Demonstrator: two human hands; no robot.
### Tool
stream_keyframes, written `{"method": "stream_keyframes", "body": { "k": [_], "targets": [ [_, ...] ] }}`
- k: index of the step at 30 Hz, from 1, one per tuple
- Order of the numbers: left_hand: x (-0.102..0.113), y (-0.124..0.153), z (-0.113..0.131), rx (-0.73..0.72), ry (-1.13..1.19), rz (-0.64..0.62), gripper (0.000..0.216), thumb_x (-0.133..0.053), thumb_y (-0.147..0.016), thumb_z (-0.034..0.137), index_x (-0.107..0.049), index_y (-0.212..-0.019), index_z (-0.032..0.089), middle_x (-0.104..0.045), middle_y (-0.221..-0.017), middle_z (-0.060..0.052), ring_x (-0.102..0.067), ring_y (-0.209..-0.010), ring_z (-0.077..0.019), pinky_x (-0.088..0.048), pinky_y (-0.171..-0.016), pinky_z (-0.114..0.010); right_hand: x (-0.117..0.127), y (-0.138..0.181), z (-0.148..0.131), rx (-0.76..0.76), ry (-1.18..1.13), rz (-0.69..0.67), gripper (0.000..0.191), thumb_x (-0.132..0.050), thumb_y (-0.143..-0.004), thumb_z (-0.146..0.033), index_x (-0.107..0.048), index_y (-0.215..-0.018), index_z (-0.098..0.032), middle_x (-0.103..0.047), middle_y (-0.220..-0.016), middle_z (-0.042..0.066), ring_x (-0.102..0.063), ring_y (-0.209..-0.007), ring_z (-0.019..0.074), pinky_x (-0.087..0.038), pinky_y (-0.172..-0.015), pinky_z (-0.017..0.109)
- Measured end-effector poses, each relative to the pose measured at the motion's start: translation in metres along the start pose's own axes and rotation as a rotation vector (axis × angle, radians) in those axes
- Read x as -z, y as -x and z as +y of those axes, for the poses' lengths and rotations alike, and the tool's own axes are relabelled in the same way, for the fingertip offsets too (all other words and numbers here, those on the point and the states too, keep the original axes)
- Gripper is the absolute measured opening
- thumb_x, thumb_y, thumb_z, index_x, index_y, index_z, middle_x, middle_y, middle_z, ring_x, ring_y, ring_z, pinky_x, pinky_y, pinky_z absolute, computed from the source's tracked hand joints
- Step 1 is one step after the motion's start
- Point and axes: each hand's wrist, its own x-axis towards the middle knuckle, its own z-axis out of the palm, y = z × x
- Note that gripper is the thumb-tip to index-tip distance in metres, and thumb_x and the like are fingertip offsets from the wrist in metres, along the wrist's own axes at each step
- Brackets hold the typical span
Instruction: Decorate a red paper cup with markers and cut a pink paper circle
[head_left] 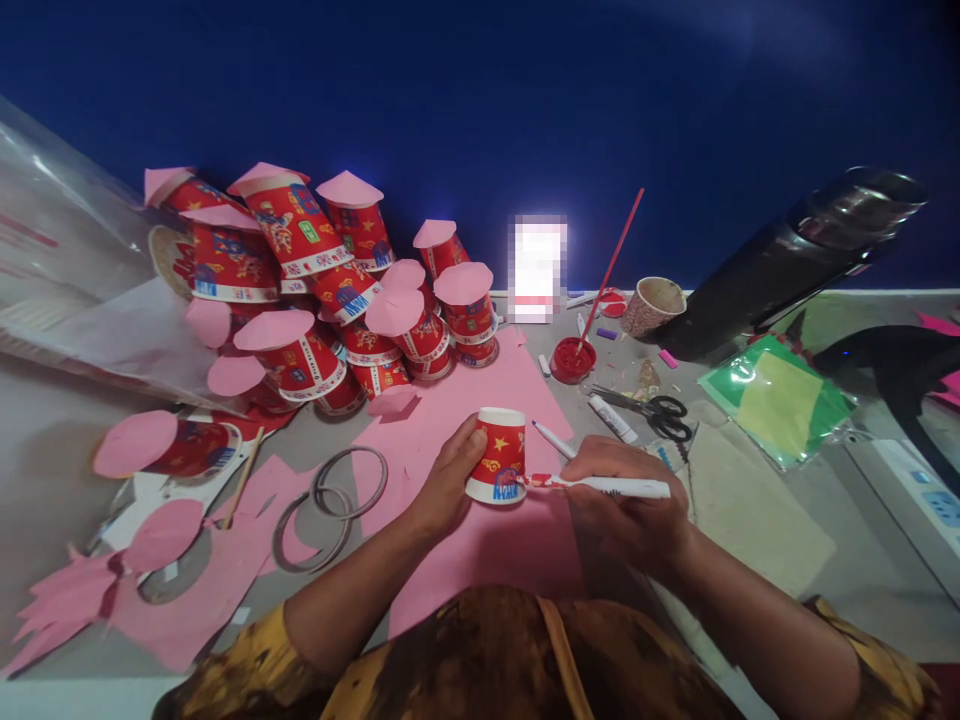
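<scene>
A red paper cup (pixel 500 455) with white bands, a gold star and blue lettering is gripped at its left side by my left hand (pixel 452 475). Its wider end points down, above pink paper (pixel 480 560). My right hand (pixel 626 500) is closed around a white marker (pixel 630 487) with a red front part. The marker's tip reaches the cup's lower right wall, apparently touching it. A second, blue-tipped pen (pixel 553 440) shows just beyond my right fingers; whether they hold it too, I cannot tell.
Stacked red cups with pink paper cones (pixel 292 230) fill the back left. Tape rings (pixel 315 520) lie left. Behind on the right are a red paint pot (pixel 573 362) with a stick, scissors (pixel 664 415), a patterned cup (pixel 654 306) and a leaning black flask (pixel 780 265).
</scene>
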Motion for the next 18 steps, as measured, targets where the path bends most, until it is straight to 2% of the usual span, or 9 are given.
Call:
{"method": "stream_keyframes", "body": {
  "k": [9,13,18],
  "targets": [
    [-0.0009,-0.0004,0.0010,-0.010,-0.035,0.003,0.057,-0.081,-0.084,0.064,-0.070,-0.114,0.016,-0.076,-0.098,-0.007,-0.070,-0.083,-0.0198,-0.056,-0.078,-0.032,-0.0020,-0.0003,-0.0015,-0.019,0.005,-0.003,0.015,-0.066,-0.101,-0.023,-0.073,-0.089,-0.019,-0.072,-0.068,0.003,-0.065,-0.059,0.0163,-0.050,-0.058,0.028],
    [-0.0015,-0.0005,0.0015,-0.010,-0.047,-0.003,0.057,-0.081,-0.084,0.064,-0.070,-0.113,0.017,-0.075,-0.096,-0.006,-0.070,-0.082,-0.0206,-0.056,-0.077,-0.033,-0.0025,-0.0006,-0.0008,0.015,-0.006,-0.042,0.015,-0.065,-0.102,-0.024,-0.073,-0.090,-0.019,-0.072,-0.068,0.004,-0.065,-0.058,0.0163,-0.049,-0.057,0.028],
    [-0.0027,0.0007,0.0023,-0.014,-0.056,-0.006,0.055,-0.080,-0.085,0.063,-0.071,-0.112,0.017,-0.075,-0.099,-0.007,-0.069,-0.084,-0.0205,-0.055,-0.079,-0.033,-0.0044,0.0006,0.0016,0.035,-0.017,-0.016,0.012,-0.065,-0.101,-0.023,-0.072,-0.093,-0.019,-0.073,-0.069,0.004,-0.064,-0.060,0.0161,-0.049,-0.059,0.028]
  ]
}}
